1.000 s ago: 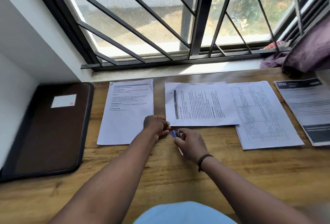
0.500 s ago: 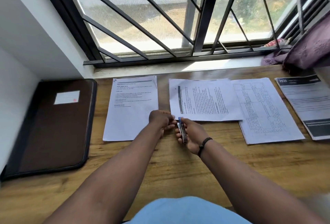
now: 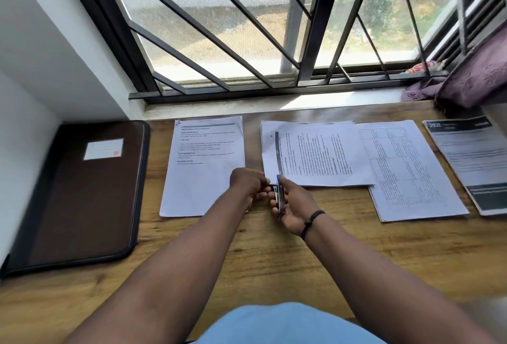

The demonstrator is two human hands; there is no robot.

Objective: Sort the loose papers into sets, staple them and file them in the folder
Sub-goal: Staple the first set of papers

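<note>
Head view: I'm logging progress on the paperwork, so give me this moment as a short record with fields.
stapler: small, blue-tipped, held in the right hand
left hand: fingers curled at the stapler's near end
paper sets: four on the wooden desk
folder: brown, closed, far left
filed: nothing visible

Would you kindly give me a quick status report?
Right hand grips small blue stapler; left hand touches it. White printed papers unstapled. Dark brown zip folder closed.
</note>
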